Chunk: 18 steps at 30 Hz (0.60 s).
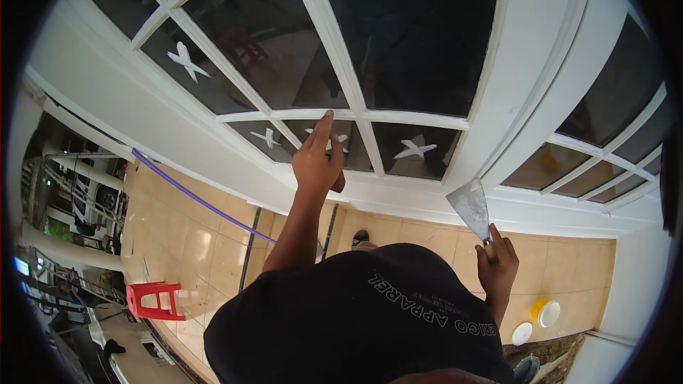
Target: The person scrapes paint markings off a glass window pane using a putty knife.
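My left hand (316, 162) is raised to the white-framed window, its index finger stretched up along a white glazing bar (299, 113). It holds nothing that I can see, though some of its fingers are hidden. Behind it is a small dark pane with a white painted mark, partly covered by the hand. My right hand (500, 264) grips the handle of a putty knife (469, 208). The wide, smeared metal blade points up toward the lower window frame. To its upper left, a small pane carries a white X mark (414, 148).
A red plastic stool (155, 301) stands on the tiled floor (186, 245) at left. A purple hose (192, 192) runs across toward my left arm. At lower right are a yellow-and-white tub (546, 313) and a white lid (522, 333). Another paned window (605, 121) is at right.
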Available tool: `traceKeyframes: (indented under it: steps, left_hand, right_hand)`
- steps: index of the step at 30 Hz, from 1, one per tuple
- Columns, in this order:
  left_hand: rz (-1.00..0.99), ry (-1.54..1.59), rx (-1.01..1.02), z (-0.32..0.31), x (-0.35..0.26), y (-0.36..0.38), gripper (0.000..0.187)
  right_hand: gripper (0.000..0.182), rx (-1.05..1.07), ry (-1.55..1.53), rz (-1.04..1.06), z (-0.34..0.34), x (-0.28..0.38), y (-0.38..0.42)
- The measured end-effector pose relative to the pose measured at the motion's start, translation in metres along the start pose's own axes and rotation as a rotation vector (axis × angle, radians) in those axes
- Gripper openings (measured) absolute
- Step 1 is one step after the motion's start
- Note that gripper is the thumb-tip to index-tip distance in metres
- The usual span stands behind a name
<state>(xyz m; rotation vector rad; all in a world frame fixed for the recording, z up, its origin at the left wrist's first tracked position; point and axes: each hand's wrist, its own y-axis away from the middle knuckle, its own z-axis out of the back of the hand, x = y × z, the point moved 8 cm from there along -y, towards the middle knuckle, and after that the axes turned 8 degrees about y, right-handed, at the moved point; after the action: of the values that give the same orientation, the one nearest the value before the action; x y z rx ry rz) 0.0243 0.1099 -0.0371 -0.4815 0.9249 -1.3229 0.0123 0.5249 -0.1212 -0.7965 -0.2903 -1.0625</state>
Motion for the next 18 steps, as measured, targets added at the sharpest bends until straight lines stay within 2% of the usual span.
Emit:
traceKeyframes:
  steps: [1,3,4,7,9,11,12,13,15,16,17,18]
  left_hand:
    - [0.110,0.096,0.118,-0.001,-0.006,0.018,0.047]
    - [0.525,0.460,0.240,-0.022,0.014,0.070,0.042]
    - [0.630,0.641,0.130,-0.028,0.010,0.082,0.037]
    - [0.979,0.832,0.076,-0.058,0.001,0.106,0.029]
    - [1.079,0.886,0.094,-0.078,-0.022,0.110,0.029]
    - [0.991,0.929,0.204,-0.092,-0.042,0.102,0.029]
    - [0.951,0.929,0.220,-0.093,-0.049,0.095,0.028]
    - [0.964,0.915,0.220,-0.093,-0.048,0.092,0.028]
    - [0.748,0.773,0.141,-0.074,-0.045,0.074,0.027]
    - [0.729,0.727,0.115,-0.067,-0.040,0.074,0.025]
    - [0.733,0.712,0.101,-0.065,-0.035,0.077,0.025]
    - [0.751,0.710,0.116,-0.065,-0.032,0.085,0.025]
  right_hand:
    - [0.054,0.067,0.014,-0.025,-0.003,-0.006,0.002]
    - [0.055,0.127,0.010,-0.002,-0.007,-0.009,-0.001]
    - [0.053,0.133,-0.034,0.016,-0.011,-0.012,-0.001]
    - [0.048,0.210,-0.174,0.101,-0.017,-0.010,-0.011]
    - [0.047,0.239,-0.275,0.125,-0.023,-0.008,-0.015]
    - [0.047,0.159,-0.454,0.215,-0.029,0.008,-0.013]
    - [0.046,0.284,-0.287,0.266,-0.042,0.012,-0.009]
    - [0.046,0.297,-0.299,0.262,-0.050,0.002,-0.006]
    - [0.045,0.511,0.173,0.058,-0.082,-0.040,0.001]
    - [0.045,0.467,0.073,-0.016,-0.075,-0.049,-0.002]
    - [0.045,0.474,0.062,0.000,-0.076,-0.051,-0.008]
    - [0.045,0.394,-0.129,0.017,-0.065,-0.045,-0.012]
